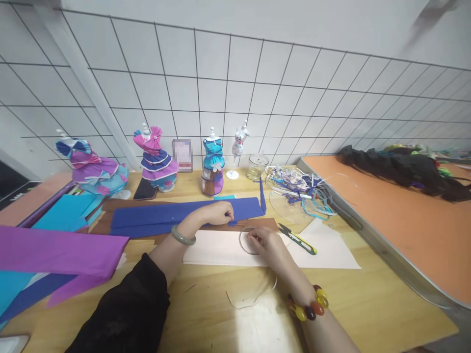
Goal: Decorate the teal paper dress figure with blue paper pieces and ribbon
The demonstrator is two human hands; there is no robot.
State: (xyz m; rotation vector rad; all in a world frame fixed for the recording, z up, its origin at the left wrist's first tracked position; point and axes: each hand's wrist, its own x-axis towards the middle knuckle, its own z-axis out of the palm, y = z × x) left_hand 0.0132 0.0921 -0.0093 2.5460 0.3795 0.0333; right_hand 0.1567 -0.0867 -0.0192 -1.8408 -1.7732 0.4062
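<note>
Over the white strip point(221, 248), a thin loop point(240, 242) is pinched by the right hand point(268, 243), perhaps for steadiness. Just beyond the strip, the left hand point(220, 213) is curled over blue fabric point(147, 215); whether anything is gripped cannot be told.

On our table point(368, 314), from our right hand point(268, 245), we see snips point(297, 238) at three o'clock, a scrap pile point(294, 182) at one, a glass point(255, 171) at twelve and a stack of sheets point(62, 249) at nine.
</note>
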